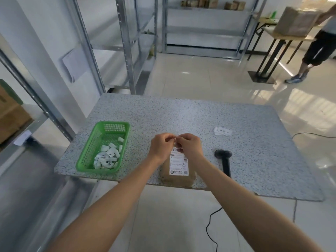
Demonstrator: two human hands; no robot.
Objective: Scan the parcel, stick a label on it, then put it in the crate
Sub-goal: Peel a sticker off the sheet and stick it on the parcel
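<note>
A brown cardboard parcel (179, 176) lies at the near edge of the speckled table (254, 151), with a white shipping label on its top. My left hand (161, 147) and my right hand (190, 145) meet just above the parcel's far end. Between their fingertips they pinch a small white label (176, 140), which is mostly hidden by the fingers. A black barcode scanner (224, 159) lies on the table to the right of the parcel, its cable trailing to the floor.
A green plastic basket (85, 160) holding several white label scraps stands to the left. A strip of white labels (222, 131) lies at the back right. Metal shelving stands behind and to the left. A person stands by a table at the far right.
</note>
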